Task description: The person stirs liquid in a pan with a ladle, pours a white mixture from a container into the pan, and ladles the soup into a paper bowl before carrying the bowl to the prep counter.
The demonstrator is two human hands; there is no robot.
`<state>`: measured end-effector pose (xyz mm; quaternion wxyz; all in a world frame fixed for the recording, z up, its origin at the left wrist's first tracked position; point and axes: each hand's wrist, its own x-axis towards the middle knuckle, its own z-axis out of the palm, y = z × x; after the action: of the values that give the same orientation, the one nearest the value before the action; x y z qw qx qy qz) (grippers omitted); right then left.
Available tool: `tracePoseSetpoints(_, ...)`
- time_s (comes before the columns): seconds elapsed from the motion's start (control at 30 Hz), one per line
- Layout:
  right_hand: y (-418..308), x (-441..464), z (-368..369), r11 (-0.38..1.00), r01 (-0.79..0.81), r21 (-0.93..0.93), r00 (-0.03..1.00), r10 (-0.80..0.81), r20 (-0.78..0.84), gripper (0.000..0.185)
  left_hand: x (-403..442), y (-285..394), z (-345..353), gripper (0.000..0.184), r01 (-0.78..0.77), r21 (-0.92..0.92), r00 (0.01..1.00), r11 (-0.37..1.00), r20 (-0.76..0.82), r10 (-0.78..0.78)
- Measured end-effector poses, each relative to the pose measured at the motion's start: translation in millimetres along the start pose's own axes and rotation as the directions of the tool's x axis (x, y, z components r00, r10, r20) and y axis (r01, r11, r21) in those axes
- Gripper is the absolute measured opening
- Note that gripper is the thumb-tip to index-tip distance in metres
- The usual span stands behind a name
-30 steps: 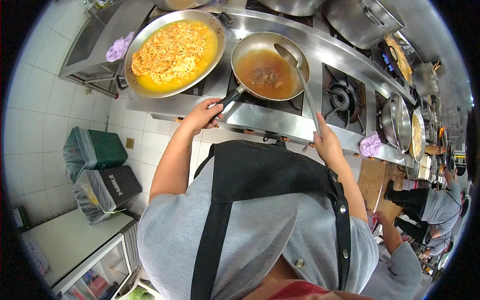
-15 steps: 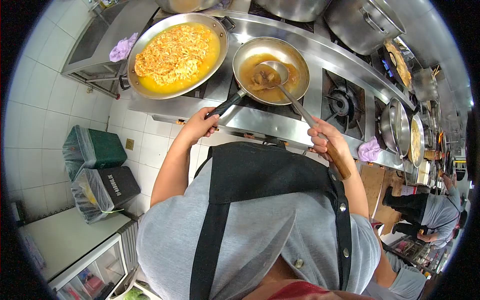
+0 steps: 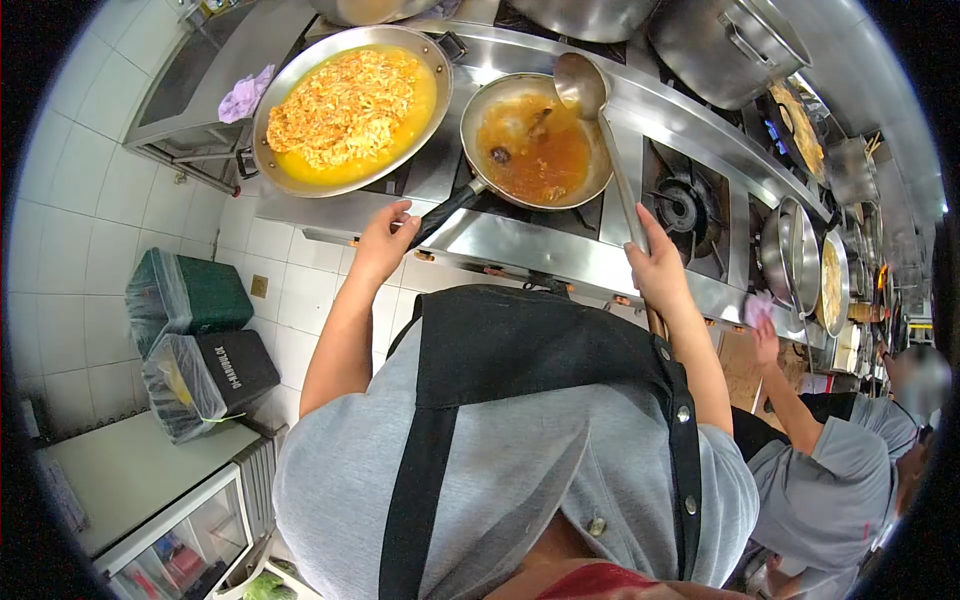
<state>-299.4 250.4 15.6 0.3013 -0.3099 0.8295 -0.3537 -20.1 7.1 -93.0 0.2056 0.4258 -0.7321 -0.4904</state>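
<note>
My left hand (image 3: 383, 240) is at the end of the frying pan's black handle (image 3: 445, 215), its fingers loosened and apart. The frying pan (image 3: 465, 130) sits on the stove and holds brown-orange sauce (image 3: 545, 165) with a few dark pieces in it. My right hand (image 3: 657, 265) grips the long handle of a metal ladle (image 3: 580, 85). The ladle's bowl is raised at the pan's far right rim, out of the sauce. Left of the frying pan stands a wide two-handled pan (image 3: 268, 115) of shredded orange food (image 3: 345, 110) in yellow liquid.
A burner (image 3: 685, 205) lies right of the frying pan. Large steel pots (image 3: 725, 55) stand behind. A co-worker's hand (image 3: 765, 340) touches a purple cloth (image 3: 758, 308) at the stove's right edge. Another purple cloth (image 3: 245, 95) lies far left. Lined bins (image 3: 205, 290) stand on the left.
The ladle has come up out of the sauce and moved to the far right rim. My left hand has loosened from the pan handle. A co-worker has come closer on the right.
</note>
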Motion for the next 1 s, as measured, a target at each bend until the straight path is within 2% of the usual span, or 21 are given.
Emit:
tracePoseSetpoints(0.03, 7.7, 2.5, 1.7, 1.0, -0.001, 0.001, 1.0, 0.001, -0.001, 0.058, -0.1, 1.0, -0.1, 0.038, -0.015, -0.006, 0.999, 1.0, -0.048, 0.015)
tracePoseSetpoints(0.1, 29.9, 9.8, 5.3, 0.966, 0.114, -0.233, 0.989, -0.133, -0.067, 0.057, 1.4, 1.1, 0.3, 0.034, -0.059, 0.016, 0.993, 0.998, -0.098, 0.061)
tracePoseSetpoints(0.2, 43.4, 6.6, 5.8, 0.922, 0.187, -0.339, 0.976, -0.213, -0.042, 0.058, -2.5, 13.5, -0.7, 0.027, -0.125, 0.071, 0.974, 0.99, -0.183, 0.136)
tracePoseSetpoints(0.33, 51.3, -5.3, 9.2, 0.954, 0.155, -0.257, 0.987, -0.158, 0.006, 0.057, -2.5, 11.5, -0.2, 0.022, -0.183, 0.088, 0.948, 0.979, -0.247, 0.199)
tracePoseSetpoints(0.37, 39.1, -11.9, 7.3, 1.0, 0.002, -0.011, 0.993, -0.001, 0.114, 0.056, -2.8, 11.9, 0.0, 0.022, -0.182, 0.087, 0.949, 0.979, -0.245, 0.198)
tracePoseSetpoints(0.4, 27.8, -17.8, 5.7, 0.96, -0.181, 0.214, 0.959, 0.125, 0.253, 0.055, -3.4, 13.5, 0.4, 0.022, -0.177, 0.065, 0.952, 0.982, -0.243, 0.187)
tracePoseSetpoints(0.43, 19.3, -22.4, 4.9, 0.959, -0.185, 0.214, 0.959, 0.129, 0.251, 0.055, -3.7, 14.9, 1.0, 0.022, -0.172, 0.042, 0.955, 0.984, -0.24, 0.177)
tracePoseSetpoints(0.5, 6.6, -29.3, 4.1, 0.76, -0.358, 0.542, 0.915, 0.173, 0.364, 0.055, -4.1, 18.5, 1.7, 0.021, -0.19, 0.053, 0.949, 0.98, -0.244, 0.197)
tracePoseSetpoints(0.53, 5.5, -29.9, 2.6, 0.76, -0.358, 0.543, 0.916, 0.173, 0.361, 0.055, -4.5, 20.4, 2.1, 0.02, -0.206, 0.066, 0.943, 0.976, -0.253, 0.216)
tracePoseSetpoints(0.6, 3.9, -29.0, -0.4, 0.58, -0.447, 0.681, 0.88, 0.149, 0.451, 0.059, -3.7, 24.9, 2.0, 0.02, -0.214, 0.07, 0.943, 0.974, -0.245, 0.225)
tracePoseSetpoints(0.67, -3.5, -32.7, 0.4, 0.625, -0.414, 0.662, 0.895, 0.144, 0.423, 0.058, -0.4, 28.6, 2.7, 0.02, -0.224, 0.076, 0.942, 0.972, -0.237, 0.236)
tracePoseSetpoints(0.73, -6.0, -36.3, 2.6, 0.669, -0.379, 0.639, 0.909, 0.139, 0.393, 0.058, 5.7, 31.9, 5.5, 0.021, -0.35, 0.168, 0.902, 0.921, -0.206, 0.38)
tracePoseSetpoints(0.77, -6.2, -37.6, 3.1, 0.784, -0.301, 0.543, 0.931, 0.119, 0.345, 0.057, 11.7, 34.9, 6.2, 0.026, -0.428, 0.274, 0.864, 0.861, -0.155, 0.478)
tracePoseSetpoints(0.8, -6.8, -39.0, 3.4, 0.876, -0.219, 0.429, 0.95, 0.09, 0.3, 0.057, 16.1, 40.3, 7.5, 0.026, -0.431, 0.272, 0.863, 0.861, -0.156, 0.481)
tracePoseSetpoints(0.83, -8.3, -40.8, 3.5, 0.878, -0.215, 0.427, 0.951, 0.088, 0.297, 0.057, 18.3, 54.7, 9.4, 0.03, -0.497, 0.391, 0.821, 0.775, -0.079, 0.566)
tracePoseSetpoints(0.87, -10.8, -42.9, 3.1, 0.934, -0.153, 0.324, 0.971, 0.08, 0.227, 0.057, 21.8, 65.9, 13.6, 0.034, -0.554, 0.496, 0.773, 0.668, 0.008, 0.635)
tracePoseSetpoints(0.9, -13.9, -45.0, 2.6, 0.973, -0.094, 0.21, 0.986, 0.062, 0.157, 0.058, 28.0, 72.8, 19.9, 0.034, -0.556, 0.495, 0.77, 0.668, 0.003, 0.638)
tracePoseSetpoints(0.97, -25.5, -50.9, -1.4, 0.983, -0.077, 0.167, 0.992, 0.059, 0.113, 0.057, 43.9, 87.4, 33.8, 0.043, -0.586, 0.573, 0.744, 0.574, 0.099, 0.661)
tracePoseSetpoints(1.0, -30.7, -53.9, -4.2, 0.99, -0.067, 0.127, 0.996, 0.058, 0.072, 0.057, 53.0, 93.3, 41.6, 0.043, -0.588, 0.571, 0.741, 0.573, 0.095, 0.665)
